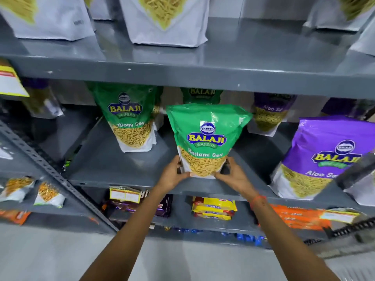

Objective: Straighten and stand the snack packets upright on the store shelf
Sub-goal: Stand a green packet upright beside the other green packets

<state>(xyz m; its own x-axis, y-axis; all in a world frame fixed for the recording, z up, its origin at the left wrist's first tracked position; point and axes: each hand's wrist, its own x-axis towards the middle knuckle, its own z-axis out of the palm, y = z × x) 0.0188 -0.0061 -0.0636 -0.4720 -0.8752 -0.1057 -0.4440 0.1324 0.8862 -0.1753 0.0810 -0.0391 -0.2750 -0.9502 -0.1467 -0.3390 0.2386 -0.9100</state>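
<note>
Grip: both hands are clamped on the bottom corners of the green Ratlami Sev packet (205, 138); the left hand (173, 175) is wrapped round its lower left corner, the right hand (233, 175) round its lower right, with thumbs laid on the front face.
Orientation: the packet is stood upright, its long axis vertical, printed front turned outward, sealed top uppermost and tilted slightly back.
Position: its base is set at the front lip of the middle shelf (121, 171), about midway along it.
Relative to grip: nearly the whole packet is seen above the hands; only the bottom band is covered.
Neighbours: a second green packet (129, 116) is stood farther back to the left, well apart; a third green one (200, 94) is partly hidden directly behind; a purple Aloo Sev packet (324, 157) is stood to the right, apart, at the front edge.
Open room: bare shelf is left on both sides of the held packet and behind it to the left.
Overhead: the upper shelf edge (182, 78) is close above the packet's top.
</note>
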